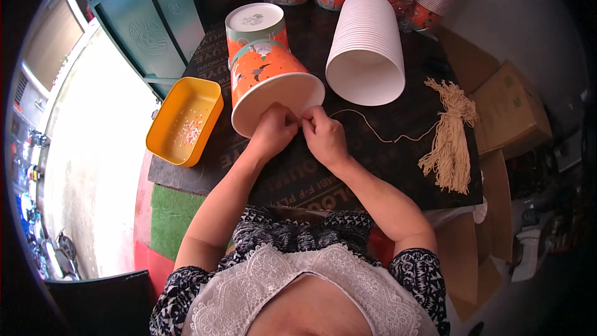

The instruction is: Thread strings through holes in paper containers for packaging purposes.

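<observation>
The dark table (348, 168) carries everything within arm's reach. A long stack of white paper buckets (367, 46) lies on its side, mouth toward the person, easy to pull from. Beside it an orange printed paper bucket (267, 78) is tipped over too, so its rim faces the hands. A bundle of tan strings (451, 140) lies to the right, a yellow tray (185, 120) with small bits to the left. Both the left hand (273, 130) and right hand (323, 134) are pinched closed at the bucket's rim, fingertips together on one string (379, 134) that trails off toward the bundle.
</observation>
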The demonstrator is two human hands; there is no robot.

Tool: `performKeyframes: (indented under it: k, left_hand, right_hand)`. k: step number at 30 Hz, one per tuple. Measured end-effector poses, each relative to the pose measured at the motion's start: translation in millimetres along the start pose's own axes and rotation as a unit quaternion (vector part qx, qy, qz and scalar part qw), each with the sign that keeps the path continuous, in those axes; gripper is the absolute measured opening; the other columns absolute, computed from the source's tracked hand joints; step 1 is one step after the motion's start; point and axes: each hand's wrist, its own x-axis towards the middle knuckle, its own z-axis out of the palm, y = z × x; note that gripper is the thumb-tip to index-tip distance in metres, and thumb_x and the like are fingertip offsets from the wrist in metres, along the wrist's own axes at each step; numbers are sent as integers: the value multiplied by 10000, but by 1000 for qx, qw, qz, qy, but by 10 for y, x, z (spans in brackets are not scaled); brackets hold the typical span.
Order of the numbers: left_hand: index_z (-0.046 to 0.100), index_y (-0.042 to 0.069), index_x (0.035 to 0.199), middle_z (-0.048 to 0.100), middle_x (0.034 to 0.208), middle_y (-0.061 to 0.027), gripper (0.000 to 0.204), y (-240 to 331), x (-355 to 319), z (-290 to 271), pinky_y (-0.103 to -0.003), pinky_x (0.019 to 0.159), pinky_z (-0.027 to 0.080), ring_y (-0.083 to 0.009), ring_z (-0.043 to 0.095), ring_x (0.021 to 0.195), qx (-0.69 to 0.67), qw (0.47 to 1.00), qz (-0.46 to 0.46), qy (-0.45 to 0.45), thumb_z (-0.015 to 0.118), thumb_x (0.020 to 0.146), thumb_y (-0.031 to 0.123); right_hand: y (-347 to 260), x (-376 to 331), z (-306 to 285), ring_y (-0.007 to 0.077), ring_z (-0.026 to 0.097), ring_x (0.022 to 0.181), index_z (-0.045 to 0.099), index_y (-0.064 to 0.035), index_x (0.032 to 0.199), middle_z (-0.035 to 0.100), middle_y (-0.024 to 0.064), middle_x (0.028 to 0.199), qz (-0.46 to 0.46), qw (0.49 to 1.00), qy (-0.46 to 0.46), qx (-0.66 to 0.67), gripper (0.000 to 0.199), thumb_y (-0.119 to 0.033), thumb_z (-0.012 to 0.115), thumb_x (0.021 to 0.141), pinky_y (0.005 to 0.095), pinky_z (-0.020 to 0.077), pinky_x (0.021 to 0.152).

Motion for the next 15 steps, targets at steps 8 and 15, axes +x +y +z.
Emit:
performKeyframes:
  k: [8, 15]
  left_hand:
    - [645, -38, 795, 649, 810, -182, 141, 3, -27, -18, -365, 734, 489, -286, 635, 796, 10, 1000, -9, 11, 653, 720, 81]
    - [641, -34, 814, 650, 850, -176, 152, 107, -35, -71, -353, 760, 483, -275, 633, 830, 4, 1000, -28, -12, 656, 723, 87]
  right_hand:
    - [-8, -16, -4, 372, 636, 692, 569, -43, 881, 634, 168, 738, -29, 999, -8, -27, 96, -46, 635, 811, 433, 493, 566]
    - [-34, -8, -31, 373, 632, 679, 570, -41, 857, 627, 176, 712, -43, 998, -6, -34, 81, -37, 632, 805, 432, 493, 556]
